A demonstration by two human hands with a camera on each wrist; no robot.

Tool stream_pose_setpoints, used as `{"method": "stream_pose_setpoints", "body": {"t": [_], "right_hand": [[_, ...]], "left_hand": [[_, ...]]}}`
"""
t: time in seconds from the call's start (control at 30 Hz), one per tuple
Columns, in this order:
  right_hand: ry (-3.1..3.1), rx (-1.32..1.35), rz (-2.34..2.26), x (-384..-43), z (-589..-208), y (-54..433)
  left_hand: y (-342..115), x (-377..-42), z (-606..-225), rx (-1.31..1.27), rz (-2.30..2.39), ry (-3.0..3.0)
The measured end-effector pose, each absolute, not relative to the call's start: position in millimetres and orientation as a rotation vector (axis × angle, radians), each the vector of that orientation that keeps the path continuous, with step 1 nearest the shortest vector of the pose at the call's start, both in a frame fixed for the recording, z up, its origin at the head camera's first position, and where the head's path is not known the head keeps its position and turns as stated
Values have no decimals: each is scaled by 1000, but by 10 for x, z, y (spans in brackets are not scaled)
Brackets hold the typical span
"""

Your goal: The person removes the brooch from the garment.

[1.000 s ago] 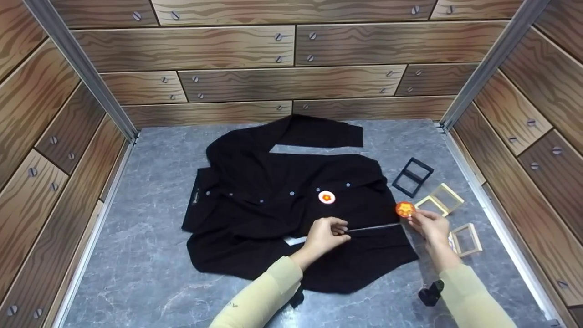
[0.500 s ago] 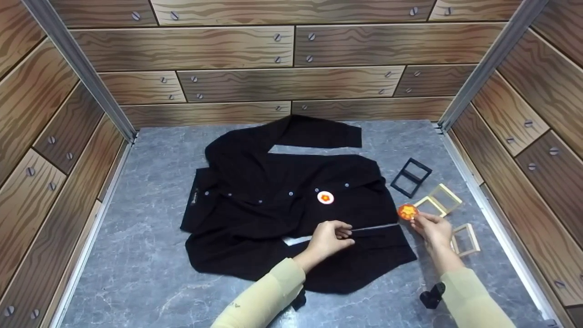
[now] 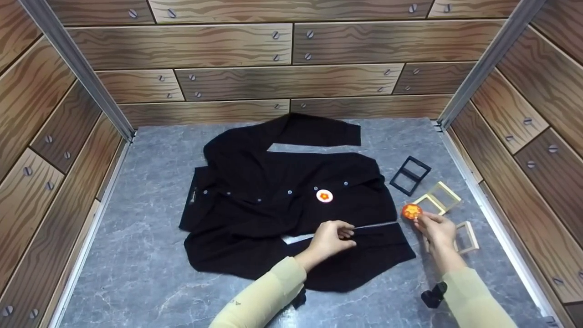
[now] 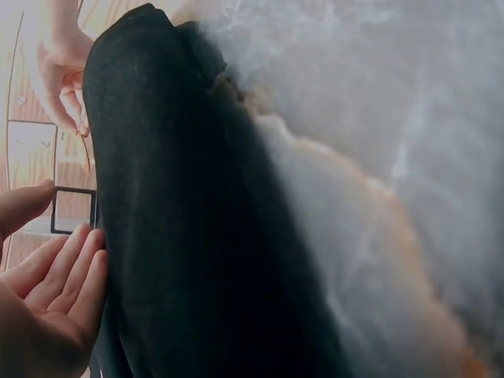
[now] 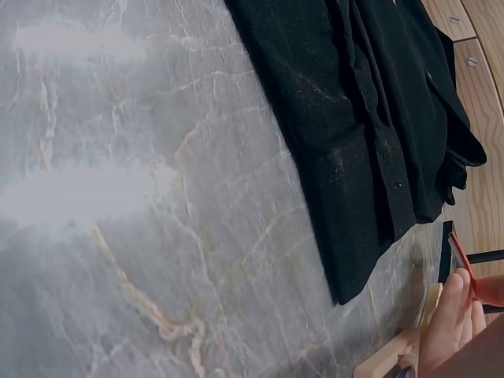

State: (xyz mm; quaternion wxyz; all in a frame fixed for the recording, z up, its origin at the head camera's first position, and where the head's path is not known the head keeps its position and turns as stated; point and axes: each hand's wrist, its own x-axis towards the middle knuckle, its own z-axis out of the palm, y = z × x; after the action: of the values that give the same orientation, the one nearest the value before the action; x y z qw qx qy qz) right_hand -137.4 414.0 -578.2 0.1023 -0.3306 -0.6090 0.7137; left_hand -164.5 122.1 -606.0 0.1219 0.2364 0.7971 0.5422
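Note:
My right hand (image 3: 438,233) pinches a flat round orange badge (image 3: 411,211) with a yellow flower-like design by its edge, just right of the shirt hem. The right wrist view shows this badge (image 5: 462,256) edge-on, thin and reddish, between thumb and fingers. A black buttoned shirt (image 3: 328,168) lies spread on the floor, collar to the left. On its lower front sits a white round badge (image 3: 324,196) with a red-orange flower. My left hand (image 3: 330,238) hovers over or rests on the near sleeve, fingers loosely bent around nothing; I cannot tell whether it touches the cloth.
Right of the shirt are a black double frame (image 3: 412,175), a hinged yellow frame (image 3: 429,196) and a beige frame (image 3: 473,237), partly behind my right hand. Wood-patterned walls (image 3: 291,82) enclose the grey marbled floor (image 3: 150,191) at the back and sides.
My right hand has shifted slightly right with the orange badge, away from the shirt hem. The left hand has moved a little to the right and down. The shirt stays put.

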Motion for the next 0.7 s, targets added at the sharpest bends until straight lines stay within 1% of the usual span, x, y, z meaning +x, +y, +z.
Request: {"method": "stream_pose_setpoints", "body": {"t": [0.37,0.7], "right_hand": [[-1742,-968,2125,-1365,-5703,4168],[-1668,-1057,2125,-1317,-5688,4240]], "left_hand": [[1275,-1630,-6030,705,1537,2333],[1326,-1561,-6050,736,1517,2314]]}}
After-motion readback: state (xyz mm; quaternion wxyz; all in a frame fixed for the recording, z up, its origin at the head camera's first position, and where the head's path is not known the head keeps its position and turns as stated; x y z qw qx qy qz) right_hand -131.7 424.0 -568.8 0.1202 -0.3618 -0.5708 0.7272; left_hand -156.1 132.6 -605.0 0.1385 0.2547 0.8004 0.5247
